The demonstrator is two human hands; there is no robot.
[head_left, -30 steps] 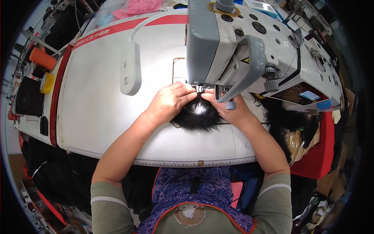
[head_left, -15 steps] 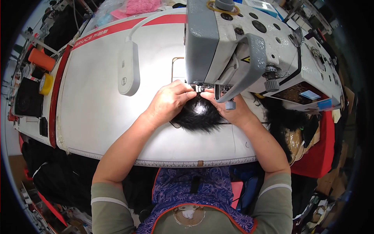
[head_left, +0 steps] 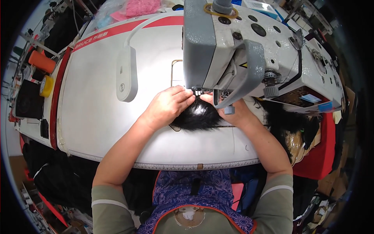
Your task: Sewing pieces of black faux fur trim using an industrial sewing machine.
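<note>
Near the front edge of the bench, at the sewing machine, black fur is pinched by the left hand; the right hand's half-hidden grip cannot be told.

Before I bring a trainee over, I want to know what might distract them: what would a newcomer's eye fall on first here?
Probably the bulky grey-and-white machine filling the upper right. Next, at the picture's centre, comes the black fur under the machine's front end, with left fingers and right fingers at its upper sides. Brighter spots are the pink bundle at the top edge and the orange cylinder far left.
</note>
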